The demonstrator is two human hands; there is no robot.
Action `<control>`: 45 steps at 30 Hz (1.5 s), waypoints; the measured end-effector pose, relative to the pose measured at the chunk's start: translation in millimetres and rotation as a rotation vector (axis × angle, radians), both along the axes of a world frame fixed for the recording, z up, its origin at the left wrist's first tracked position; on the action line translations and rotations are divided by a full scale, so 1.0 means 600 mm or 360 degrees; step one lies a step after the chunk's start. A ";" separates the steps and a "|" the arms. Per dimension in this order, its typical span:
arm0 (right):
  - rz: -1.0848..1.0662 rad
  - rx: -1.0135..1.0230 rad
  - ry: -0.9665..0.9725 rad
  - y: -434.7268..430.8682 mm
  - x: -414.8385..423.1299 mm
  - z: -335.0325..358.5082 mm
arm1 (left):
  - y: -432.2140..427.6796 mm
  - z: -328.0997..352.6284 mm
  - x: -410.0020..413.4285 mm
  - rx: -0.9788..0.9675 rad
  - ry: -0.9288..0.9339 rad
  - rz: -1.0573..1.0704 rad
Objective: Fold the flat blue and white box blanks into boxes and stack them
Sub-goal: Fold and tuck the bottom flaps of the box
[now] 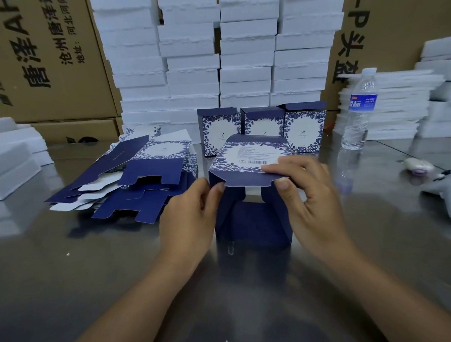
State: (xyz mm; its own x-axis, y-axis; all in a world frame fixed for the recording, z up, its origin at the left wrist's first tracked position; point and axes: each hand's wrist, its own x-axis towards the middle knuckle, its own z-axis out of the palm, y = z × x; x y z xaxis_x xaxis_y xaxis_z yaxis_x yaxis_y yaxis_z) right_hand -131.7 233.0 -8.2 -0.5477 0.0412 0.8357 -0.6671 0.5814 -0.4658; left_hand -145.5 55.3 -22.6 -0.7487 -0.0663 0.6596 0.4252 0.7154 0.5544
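- Left hand (189,219) pinches the half-folded box (250,195) at its left flap edge.
- Right hand (306,193) pinches the notched flap (barcode panel above).
- Flat blanks (131,180) lie left of both grips.

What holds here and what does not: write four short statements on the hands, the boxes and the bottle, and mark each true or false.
1. The left hand and the right hand both hold the half-folded box. True.
2. The flat blanks lie piled to the right of that box. False: the pile lies to its left.
3. Three folded boxes stand in a row behind it. True.
4. The water bottle lies on its side. False: it stands upright, to the right of the folded boxes.
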 end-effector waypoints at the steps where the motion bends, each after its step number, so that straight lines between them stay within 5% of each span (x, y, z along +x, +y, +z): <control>1: 0.0007 -0.0038 -0.0007 0.000 0.000 0.001 | 0.000 -0.003 0.000 -0.0064 -0.0040 -0.0006; 45: 0.0039 -0.0341 -0.0068 -0.004 0.000 0.008 | -0.002 -0.026 -0.019 -0.0508 -0.0481 -0.0115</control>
